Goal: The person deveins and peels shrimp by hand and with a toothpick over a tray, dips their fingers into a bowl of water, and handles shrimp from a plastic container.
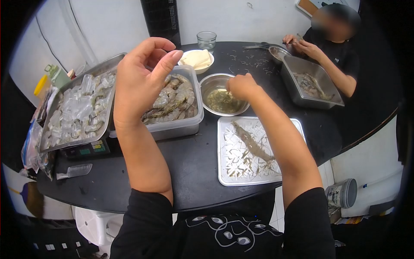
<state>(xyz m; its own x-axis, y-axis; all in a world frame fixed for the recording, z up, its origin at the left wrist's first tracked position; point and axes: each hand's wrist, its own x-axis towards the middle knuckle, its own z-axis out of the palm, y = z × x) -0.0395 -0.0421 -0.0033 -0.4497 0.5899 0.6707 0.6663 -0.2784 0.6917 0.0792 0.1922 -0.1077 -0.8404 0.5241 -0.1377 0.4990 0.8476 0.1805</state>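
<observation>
My left hand [144, 77] is raised over the plastic tub [199, 113] of whole shrimp [177, 101], its fingers apart and nothing between them. My right hand [242, 88] is at the right rim of a round metal bowl [207, 108] holding murky liquid with bits [222, 101]. Its fingers are bent together, and what they hold, if anything, is hidden. Below the bowl, a single shrimp [252, 142] lies slantwise on a white patterned tray [222, 172], with thin scraps around it. My right forearm passes over the tray's right side.
A metal tray [101, 134] of shrimp and ice rests on a scale [92, 148] at left, a knife [75, 171] below it. A white bowl [198, 60] and a glass [206, 41] stand behind. At right, a person [345, 56] works over a metal pan [310, 103].
</observation>
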